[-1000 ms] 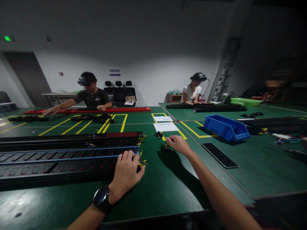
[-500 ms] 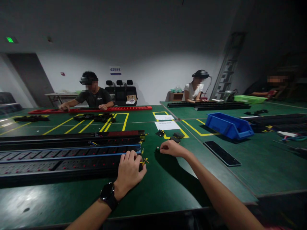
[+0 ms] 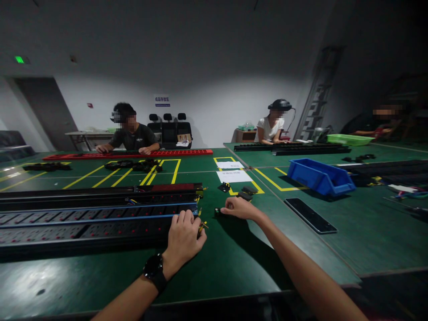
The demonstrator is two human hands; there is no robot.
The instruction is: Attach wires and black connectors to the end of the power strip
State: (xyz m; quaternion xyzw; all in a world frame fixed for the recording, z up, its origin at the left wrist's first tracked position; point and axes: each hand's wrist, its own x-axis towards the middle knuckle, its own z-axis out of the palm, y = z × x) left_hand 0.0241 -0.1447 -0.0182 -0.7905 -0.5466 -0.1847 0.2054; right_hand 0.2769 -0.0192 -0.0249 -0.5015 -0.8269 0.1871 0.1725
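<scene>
My left hand has its fingers curled over the right end of a long black strip with red dots, beside yellow wire ends. A strip with blue edges lies just behind it. To the right, my right hand is closed on a small black part, low over the green table; its far side is hidden by the fingers. Small black pieces rest just beyond that hand, and another lies near the white paper labels.
A phone and a blue bin are at the right. Across the green table, a person works at a red rail, another person at black rails. A green tray stands farther right.
My right hand has shifted slightly, and more of the small black part now shows at its fingertips. Across the table, the left person's hand has moved right along the red rail.
</scene>
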